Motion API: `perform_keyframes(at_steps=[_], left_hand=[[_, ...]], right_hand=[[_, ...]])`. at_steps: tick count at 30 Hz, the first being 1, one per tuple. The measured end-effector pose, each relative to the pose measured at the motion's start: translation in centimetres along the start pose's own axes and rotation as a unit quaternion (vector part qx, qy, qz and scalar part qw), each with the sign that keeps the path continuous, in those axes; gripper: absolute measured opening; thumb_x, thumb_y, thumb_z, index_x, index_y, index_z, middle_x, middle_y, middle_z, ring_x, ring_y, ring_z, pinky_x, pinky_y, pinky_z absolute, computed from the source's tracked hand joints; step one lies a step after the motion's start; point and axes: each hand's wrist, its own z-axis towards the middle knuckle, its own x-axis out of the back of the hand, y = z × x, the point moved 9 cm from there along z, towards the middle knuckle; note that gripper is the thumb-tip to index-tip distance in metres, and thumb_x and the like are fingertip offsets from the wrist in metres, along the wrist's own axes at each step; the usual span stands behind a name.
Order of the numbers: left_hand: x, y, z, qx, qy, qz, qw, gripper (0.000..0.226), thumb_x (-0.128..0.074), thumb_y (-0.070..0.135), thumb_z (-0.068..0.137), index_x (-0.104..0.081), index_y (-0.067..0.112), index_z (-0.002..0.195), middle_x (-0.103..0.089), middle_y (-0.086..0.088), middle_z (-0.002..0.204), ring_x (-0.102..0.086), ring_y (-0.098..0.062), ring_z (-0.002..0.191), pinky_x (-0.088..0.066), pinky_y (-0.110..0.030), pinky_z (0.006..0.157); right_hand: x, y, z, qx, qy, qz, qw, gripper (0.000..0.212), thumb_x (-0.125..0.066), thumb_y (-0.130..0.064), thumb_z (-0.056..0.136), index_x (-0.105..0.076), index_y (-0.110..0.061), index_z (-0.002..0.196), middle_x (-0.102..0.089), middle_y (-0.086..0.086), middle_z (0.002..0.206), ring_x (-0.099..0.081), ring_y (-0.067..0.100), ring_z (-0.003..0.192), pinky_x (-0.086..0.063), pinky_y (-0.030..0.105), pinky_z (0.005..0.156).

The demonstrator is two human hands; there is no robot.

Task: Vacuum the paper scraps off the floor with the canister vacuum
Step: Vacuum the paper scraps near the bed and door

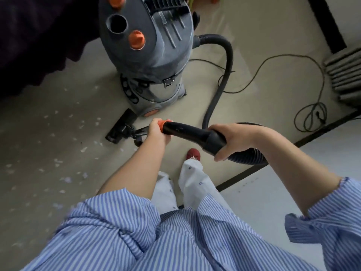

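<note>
The grey canister vacuum [152,55] with orange knobs stands on the floor ahead of me. Its black hose [224,61] loops from the canister's right side down to the black handle tube [191,132] that I hold across my front. My left hand [157,132] grips the tube's orange-ringed end. My right hand [232,141] grips the thicker end where the ribbed hose joins. A black floor nozzle [121,127] lies on the floor just beyond my left hand. Several pale paper scraps [64,163] are strewn over the floor to the left.
A thin black power cord [310,112] trails and coils on the floor at right. Stacked grey mats [345,75] lie at the far right. A dark furniture edge [29,45] fills the upper left. My red shoe [193,154] is below the tube.
</note>
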Motion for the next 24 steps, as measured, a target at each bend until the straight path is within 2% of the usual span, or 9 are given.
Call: perform_keyframes(at_steps=[2,5,8,10,12,15,19,22,24], left_hand=[[1.3,0.3,-0.2,0.009,-0.004,-0.035,0.999,0.024,-0.046,0.012,0.090,-0.041,0.009,0.067,-0.053,-0.004,0.054,-0.050,-0.014,0.056,-0.046,-0.025,0.052],[2.0,2.1,-1.0,-0.005,-0.060,-0.088,0.994,0.024,-0.046,0.014,0.091,-0.040,0.011,0.067,-0.050,-0.002,0.039,-0.047,-0.013,0.057,-0.046,-0.023,0.062],[3.5,5.0,-2.7,-0.019,-0.096,-0.122,0.988,0.026,-0.041,0.013,0.093,-0.039,0.011,0.067,-0.049,0.000,0.048,-0.047,-0.010,0.053,-0.042,-0.021,0.065],[4.6,6.8,-4.2,-0.028,-0.109,-0.158,0.981,0.029,-0.039,0.013,0.094,-0.040,0.010,0.065,-0.050,-0.001,0.044,-0.049,-0.009,0.048,-0.042,-0.019,0.064],[6.4,8.8,-5.7,-0.043,-0.119,-0.192,0.973,0.028,-0.039,0.013,0.094,-0.041,0.009,0.067,-0.051,-0.002,0.045,-0.047,-0.008,0.057,-0.043,-0.019,0.066],[9.1,11.8,-7.4,-0.072,-0.117,-0.216,0.967,0.026,-0.039,0.016,0.095,-0.041,0.009,0.070,-0.052,-0.003,0.053,-0.046,-0.010,0.062,-0.044,-0.021,0.064],[12.1,15.4,-9.0,-0.119,-0.070,-0.250,0.958,0.022,-0.045,0.010,0.095,-0.042,0.012,0.073,-0.049,-0.005,0.071,-0.053,-0.014,0.060,-0.047,-0.023,0.061],[12.8,17.7,-9.8,-0.140,-0.060,-0.252,0.956,0.030,-0.039,0.003,0.094,-0.039,0.010,0.065,-0.051,-0.004,0.047,-0.052,-0.012,0.037,-0.045,-0.021,0.052],[13.1,18.9,-9.9,-0.142,-0.049,-0.259,0.954,0.033,-0.036,0.001,0.093,-0.038,0.010,0.062,-0.047,-0.001,0.034,-0.048,-0.014,0.045,-0.041,-0.021,0.052]], right_hand=[[0.5,-1.1,0.2,0.014,0.000,-0.035,0.999,0.059,-0.074,-0.024,0.072,-0.043,-0.026,0.122,-0.057,-0.003,0.101,-0.055,0.019,0.087,-0.044,0.026,0.066],[2.1,-4.2,-0.1,0.074,0.039,-0.068,0.994,0.062,-0.075,-0.018,0.068,-0.044,-0.028,0.121,-0.059,-0.001,0.104,-0.056,0.020,0.090,-0.049,0.033,0.077],[2.9,-8.9,-1.0,0.131,0.061,-0.089,0.985,0.061,-0.076,-0.017,0.066,-0.047,-0.027,0.120,-0.059,-0.007,0.096,-0.055,0.016,0.085,-0.047,0.029,0.076],[3.2,-11.5,-1.7,0.155,0.074,-0.115,0.978,0.062,-0.076,-0.018,0.067,-0.048,-0.027,0.121,-0.054,-0.016,0.086,-0.052,0.011,0.080,-0.042,0.024,0.072],[3.1,-14.2,-2.1,0.178,0.093,-0.153,0.968,0.065,-0.076,-0.020,0.067,-0.046,-0.029,0.124,-0.050,-0.019,0.084,-0.049,0.009,0.078,-0.037,0.021,0.072],[2.8,-17.9,-1.4,0.204,0.114,-0.191,0.953,0.073,-0.074,-0.023,0.068,-0.040,-0.034,0.131,-0.053,-0.013,0.095,-0.050,0.013,0.085,-0.037,0.020,0.075],[2.2,-21.9,0.3,0.231,0.157,-0.221,0.934,0.075,-0.071,-0.022,0.069,-0.036,-0.031,0.135,-0.061,-0.001,0.111,-0.057,0.022,0.095,-0.045,0.028,0.080],[1.5,-24.7,1.5,0.257,0.174,-0.231,0.922,0.071,-0.066,-0.016,0.072,-0.036,-0.027,0.135,-0.060,0.000,0.114,-0.057,0.023,0.097,-0.037,0.023,0.071],[1.8,-26.1,2.4,0.258,0.186,-0.239,0.917,0.066,-0.062,-0.014,0.075,-0.036,-0.025,0.136,-0.059,-0.001,0.117,-0.057,0.023,0.099,-0.036,0.021,0.071]])
